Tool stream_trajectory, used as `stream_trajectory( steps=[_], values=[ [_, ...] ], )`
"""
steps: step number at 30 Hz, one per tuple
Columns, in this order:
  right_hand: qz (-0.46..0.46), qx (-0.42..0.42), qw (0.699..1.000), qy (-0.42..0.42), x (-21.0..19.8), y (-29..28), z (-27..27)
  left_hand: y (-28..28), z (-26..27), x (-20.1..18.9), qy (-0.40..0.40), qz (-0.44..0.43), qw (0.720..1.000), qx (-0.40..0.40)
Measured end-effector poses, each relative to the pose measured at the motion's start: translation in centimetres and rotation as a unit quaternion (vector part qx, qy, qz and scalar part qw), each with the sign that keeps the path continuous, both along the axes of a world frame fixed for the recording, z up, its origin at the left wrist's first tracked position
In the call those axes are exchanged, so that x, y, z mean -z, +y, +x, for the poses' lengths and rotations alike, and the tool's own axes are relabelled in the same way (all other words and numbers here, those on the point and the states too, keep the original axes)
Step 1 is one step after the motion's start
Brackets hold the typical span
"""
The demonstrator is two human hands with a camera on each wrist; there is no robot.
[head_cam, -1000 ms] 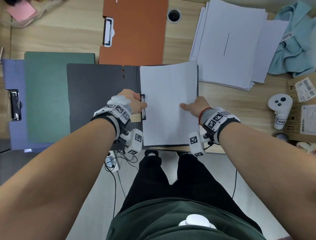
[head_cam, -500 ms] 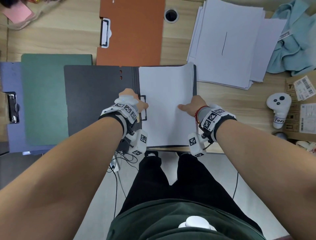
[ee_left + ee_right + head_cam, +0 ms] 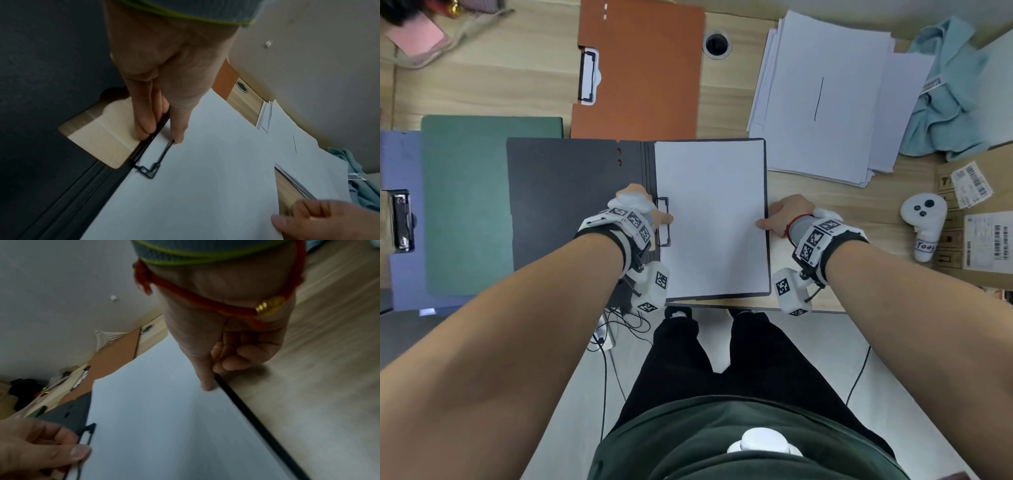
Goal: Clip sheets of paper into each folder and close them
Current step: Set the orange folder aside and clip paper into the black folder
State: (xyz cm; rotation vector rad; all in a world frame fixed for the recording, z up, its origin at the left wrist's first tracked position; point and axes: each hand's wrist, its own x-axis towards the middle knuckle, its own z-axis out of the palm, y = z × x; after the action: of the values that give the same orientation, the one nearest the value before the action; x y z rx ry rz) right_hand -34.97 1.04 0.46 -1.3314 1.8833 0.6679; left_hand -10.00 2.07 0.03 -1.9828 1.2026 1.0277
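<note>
- The left hand [image 3: 641, 209] is pinching the wire clip [image 3: 155, 160] over the sheet [image 3: 712, 219] in the open black folder [image 3: 565, 202].
- The right hand [image 3: 789, 214] is pinching the folder's right edge.
- The orange folder [image 3: 647, 68] and the blue folder [image 3: 400, 212] are lying open, seemingly waiting for paper.

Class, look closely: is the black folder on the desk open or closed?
Open: the black folder lies spread flat, cover out left, a white sheet exposed.

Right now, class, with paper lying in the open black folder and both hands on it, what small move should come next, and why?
Probably let the wire clip down flat onto the white sheet. The left hand pinches the clip at the sheet's spine edge, and the right hand holds the sheet's outer edge, squared inside the black folder, which lies open.
</note>
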Motion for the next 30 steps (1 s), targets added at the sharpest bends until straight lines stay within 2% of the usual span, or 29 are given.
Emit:
stream_trajectory(
  steps=[3,6,8,11,15,21,24,27,30],
  values=[
    [-0.04,0.023,0.997,-0.065,-1.2,-1.2,2.8,0.2,1.0,-0.5,0.015,-0.012,1.0,-0.006],
    [-0.05,0.009,0.986,-0.161,-2.1,-2.0,7.4,1.0,3.7,-1.3,0.013,-0.11,0.989,-0.101],
    [-0.052,-0.038,0.978,-0.199,-2.3,-2.0,10.5,1.8,5.7,-1.4,0.003,-0.173,0.973,-0.155],
    [-0.039,-0.132,0.971,-0.193,-2.2,-1.1,14.3,3.5,8.7,-2.0,-0.064,-0.207,0.958,-0.187],
    [-0.018,-0.191,0.972,-0.135,-1.6,0.4,16.3,5.3,12.1,-2.3,-0.126,-0.199,0.946,-0.223],
    [-0.016,-0.221,0.97,-0.104,-1.8,0.9,16.8,5.5,14.4,-3.3,-0.098,-0.195,0.938,-0.269],
    [-0.005,-0.213,0.97,-0.114,-2.0,0.9,16.9,4.6,14.6,-4.9,-0.096,-0.232,0.93,-0.268],
    [0.001,-0.19,0.97,-0.149,-2.5,0.7,16.6,2.5,14.2,-8.4,-0.067,-0.3,0.911,-0.275],
    [-0.006,-0.152,0.971,-0.187,-3.5,0.0,15.5,-0.3,13.2,-11.8,-0.023,-0.341,0.91,-0.234]
  ],
)
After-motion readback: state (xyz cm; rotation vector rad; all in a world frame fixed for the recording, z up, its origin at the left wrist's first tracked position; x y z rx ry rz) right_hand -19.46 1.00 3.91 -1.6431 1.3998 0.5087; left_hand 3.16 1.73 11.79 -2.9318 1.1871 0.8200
